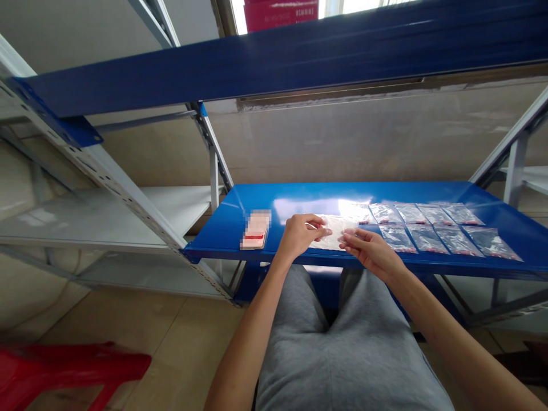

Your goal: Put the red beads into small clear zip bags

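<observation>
My left hand (302,235) and my right hand (370,251) hold opposite edges of a whitish plastic bag (331,233), pinching it between fingers and thumb on the blue steel shelf (257,200). To the right lie several clear zip bags (428,225) in two rows, each with a small red-and-white item inside. Left of my left hand sits a pale pink packet with a red band (256,230), partly blurred out. Its exact kind cannot be made out.
A blue steel beam (274,68) crosses overhead, and grey perforated uprights (128,194) frame the shelf on both sides. My grey trousers (342,354) fill the lower middle. A red plastic stool (64,371) stands on the tiled floor at lower left.
</observation>
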Demonstrator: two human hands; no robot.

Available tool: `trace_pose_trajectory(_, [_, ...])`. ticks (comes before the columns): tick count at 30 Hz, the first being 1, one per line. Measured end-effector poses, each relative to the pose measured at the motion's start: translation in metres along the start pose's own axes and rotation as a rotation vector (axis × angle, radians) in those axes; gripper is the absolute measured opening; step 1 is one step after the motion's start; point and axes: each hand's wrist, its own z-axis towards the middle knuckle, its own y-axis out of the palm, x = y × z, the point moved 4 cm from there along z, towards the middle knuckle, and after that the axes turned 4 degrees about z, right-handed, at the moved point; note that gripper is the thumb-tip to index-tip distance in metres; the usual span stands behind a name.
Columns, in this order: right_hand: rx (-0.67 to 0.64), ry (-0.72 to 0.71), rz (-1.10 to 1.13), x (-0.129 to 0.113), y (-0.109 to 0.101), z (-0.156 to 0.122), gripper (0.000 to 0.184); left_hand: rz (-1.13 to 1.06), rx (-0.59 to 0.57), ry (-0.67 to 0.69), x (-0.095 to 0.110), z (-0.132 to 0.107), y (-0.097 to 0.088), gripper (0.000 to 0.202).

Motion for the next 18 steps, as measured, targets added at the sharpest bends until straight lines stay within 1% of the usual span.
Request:
trace_pose_trajectory(3, [0.023, -0.026, -0.033, 0.005, -0.006, 0.007, 0.037, -0.044, 0.053, 0.016, -0.006, 0.003, 0.003, 0.016])
trace_pose_trajectory(6, [0.012, -0.063, -0.115, 0.001, -0.01, 0.022, 0.041, -0.097, 0.071, 0.046, -0.015, 0.009, 0.006, 0.011])
trace_pose_trajectory(9, [-0.045, -0.1, -0.211, -0.014, -0.01, 0.047, 0.044, -0.146, 0.094, 0.028, -0.031, 0.018, 0.0, 0.01])
trace_pose_trajectory(12, [-0.101, -0.151, -0.353, -0.037, -0.003, 0.078, 0.041, -0.094, 0.201, -0.011, -0.051, 0.026, -0.016, 0.013])
trace_pose_trajectory(13, [-0.11, -0.158, -0.429, -0.045, 0.001, 0.088, 0.037, -0.055, 0.234, -0.022, -0.058, 0.028, -0.021, 0.017])
trace_pose_trajectory(15, [-0.127, -0.175, -0.651, -0.06, 0.011, 0.105, 0.026, 0.036, 0.278, -0.033, -0.07, 0.033, -0.027, 0.023])
trace_pose_trajectory(17, [-0.142, -0.223, -0.915, -0.073, 0.023, 0.119, 0.015, 0.123, 0.296, -0.028, -0.078, 0.037, -0.028, 0.027])
trace_pose_trajectory(18, [-0.171, -0.256, -1.038, -0.078, 0.031, 0.124, 0.014, 0.16, 0.298, -0.02, -0.082, 0.039, -0.026, 0.028])
